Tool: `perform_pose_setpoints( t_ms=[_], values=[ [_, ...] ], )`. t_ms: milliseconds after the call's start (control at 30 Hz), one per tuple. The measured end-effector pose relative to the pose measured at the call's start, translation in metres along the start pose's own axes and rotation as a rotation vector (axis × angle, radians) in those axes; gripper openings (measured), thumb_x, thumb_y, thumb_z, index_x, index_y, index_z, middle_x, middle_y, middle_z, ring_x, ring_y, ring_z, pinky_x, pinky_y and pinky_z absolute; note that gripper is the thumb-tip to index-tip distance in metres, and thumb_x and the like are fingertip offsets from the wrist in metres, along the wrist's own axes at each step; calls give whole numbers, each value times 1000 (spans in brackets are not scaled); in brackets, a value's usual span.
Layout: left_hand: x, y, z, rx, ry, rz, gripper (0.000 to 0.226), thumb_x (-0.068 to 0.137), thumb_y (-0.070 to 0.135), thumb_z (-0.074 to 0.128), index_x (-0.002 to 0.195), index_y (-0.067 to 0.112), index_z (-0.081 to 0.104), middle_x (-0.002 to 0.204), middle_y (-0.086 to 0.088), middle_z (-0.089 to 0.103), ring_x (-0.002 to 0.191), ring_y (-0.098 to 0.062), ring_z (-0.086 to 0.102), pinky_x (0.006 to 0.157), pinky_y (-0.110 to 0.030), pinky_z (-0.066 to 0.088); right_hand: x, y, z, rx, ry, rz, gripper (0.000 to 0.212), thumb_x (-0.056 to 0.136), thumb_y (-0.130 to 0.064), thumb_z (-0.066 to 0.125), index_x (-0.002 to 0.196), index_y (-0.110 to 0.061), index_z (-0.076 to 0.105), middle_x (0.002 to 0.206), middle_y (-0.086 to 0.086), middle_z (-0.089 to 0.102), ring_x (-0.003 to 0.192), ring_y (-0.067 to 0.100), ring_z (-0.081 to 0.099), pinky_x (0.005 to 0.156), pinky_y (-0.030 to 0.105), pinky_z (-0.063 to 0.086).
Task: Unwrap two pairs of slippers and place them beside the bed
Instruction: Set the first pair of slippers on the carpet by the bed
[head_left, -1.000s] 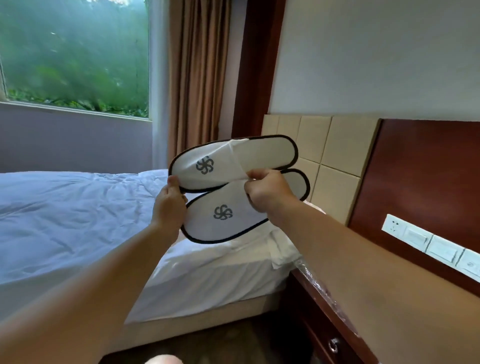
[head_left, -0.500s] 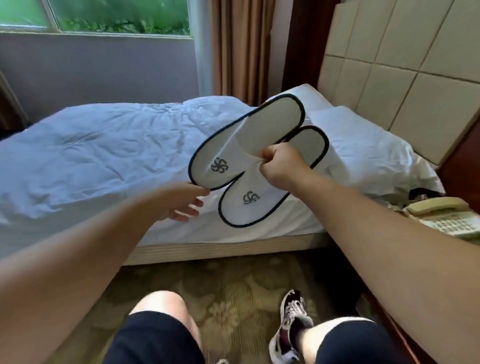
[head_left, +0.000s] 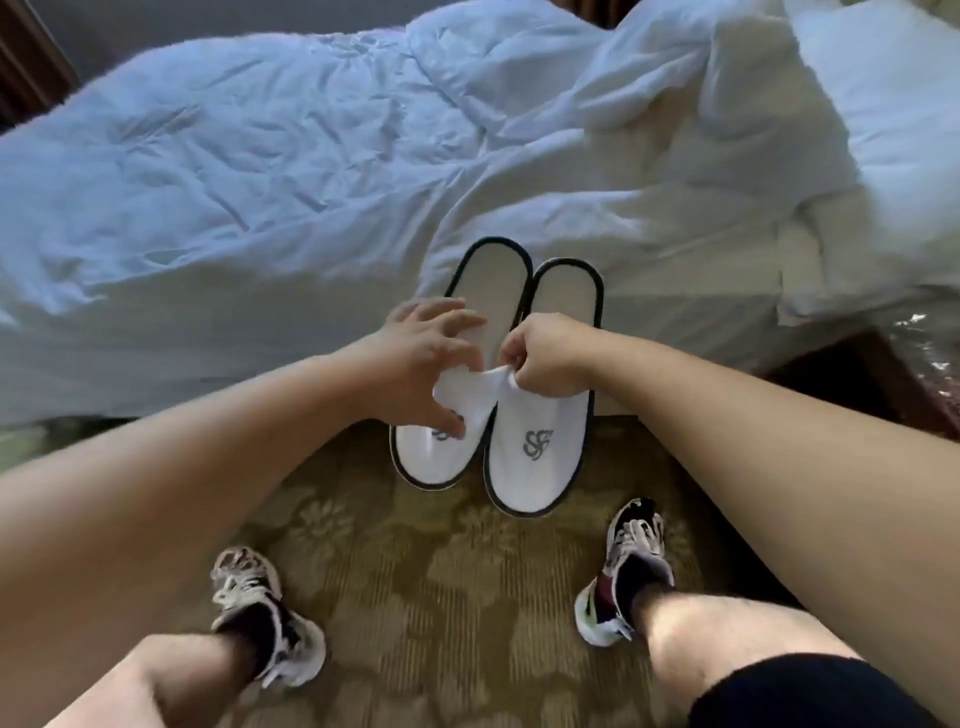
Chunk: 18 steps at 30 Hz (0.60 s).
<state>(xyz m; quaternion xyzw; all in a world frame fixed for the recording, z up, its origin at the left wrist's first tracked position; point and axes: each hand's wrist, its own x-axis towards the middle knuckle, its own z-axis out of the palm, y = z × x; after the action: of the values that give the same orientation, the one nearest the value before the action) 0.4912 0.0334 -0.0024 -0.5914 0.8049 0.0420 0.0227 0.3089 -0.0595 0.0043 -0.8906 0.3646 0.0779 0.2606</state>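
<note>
Slippers (head_left: 537, 441) lowered to carpet (head_left: 415, 571), left hand (head_left: 431, 358) rejoining.

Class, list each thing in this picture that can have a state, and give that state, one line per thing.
Left slipper: unwrapped, beside the right slipper, toe toward the person.
Right slipper: unwrapped, upper pinched.
Left hand: fingers spread open over the left slipper.
Right hand: shut, pinching both slippers' uppers.
Duvet: rumpled, hanging over the bed edge.
Sneakers: worn, on the carpet.
</note>
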Motion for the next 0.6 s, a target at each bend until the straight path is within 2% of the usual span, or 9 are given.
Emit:
perform_pose_setpoints(
  t_ms=[67,133,200,233,300,367,467,533,600],
  values=[
    [4,-4,25,28,-125,25,73,63,72,72,122,29,66,154,8,37,144,-19,21,116,-44,10,12,4,22,-4,-64,-15,17,87,-15,56,89,-22,71,79,-8,62,77,15,57,55,23,40],
    [8,-9,49,29,-237,28,72,63,76,69,117,28,69,140,11,53,131,-17,41,111,-39,21,22,11,44,-3,-150,-23,25,87,-12,53,99,-26,70,81,-13,58,81,15,55,60,23,39],
    [10,-16,73,8,-309,22,58,61,79,66,94,31,68,108,10,66,105,-19,55,97,-34,32,33,18,65,13,-232,-14,36,87,-9,51,113,-27,69,80,-14,54,81,13,53,65,21,38],
    [10,-20,86,3,-335,19,54,61,81,63,82,32,61,91,10,66,93,-19,56,88,-34,34,39,22,75,27,-266,-8,36,87,-7,50,110,-28,69,75,-16,52,76,10,52,62,20,37],
    [10,-26,112,-32,-391,-3,52,60,83,61,73,34,52,73,13,59,79,-16,53,73,-32,31,53,29,95,41,-334,0,31,86,-5,49,84,-32,64,70,-15,52,68,9,51,54,18,37],
    [8,-34,140,-114,-459,-53,48,60,80,64,76,36,52,69,15,55,74,-12,52,62,-30,34,69,32,114,36,-398,-1,30,85,-5,49,78,-29,65,77,-7,60,75,16,57,56,22,45],
    [5,-48,183,-271,-532,-121,46,61,73,71,76,33,54,71,13,57,76,-12,54,72,-33,47,98,36,147,-19,-494,-11,27,86,-6,48,94,-24,67,94,-3,63,85,16,58,62,22,48],
    [1,-57,211,-360,-534,-161,47,61,72,72,86,35,57,75,15,56,81,-12,52,64,-27,38,118,40,172,-62,-573,-24,29,88,-6,46,99,-24,65,101,0,63,90,19,59,69,25,48],
    [-3,-64,236,-417,-521,-174,56,62,71,72,106,40,56,80,19,53,85,-11,49,60,-21,27,134,47,197,-75,-626,-26,32,88,-6,45,106,-24,65,107,1,63,98,21,58,81,31,52]
  ],
)
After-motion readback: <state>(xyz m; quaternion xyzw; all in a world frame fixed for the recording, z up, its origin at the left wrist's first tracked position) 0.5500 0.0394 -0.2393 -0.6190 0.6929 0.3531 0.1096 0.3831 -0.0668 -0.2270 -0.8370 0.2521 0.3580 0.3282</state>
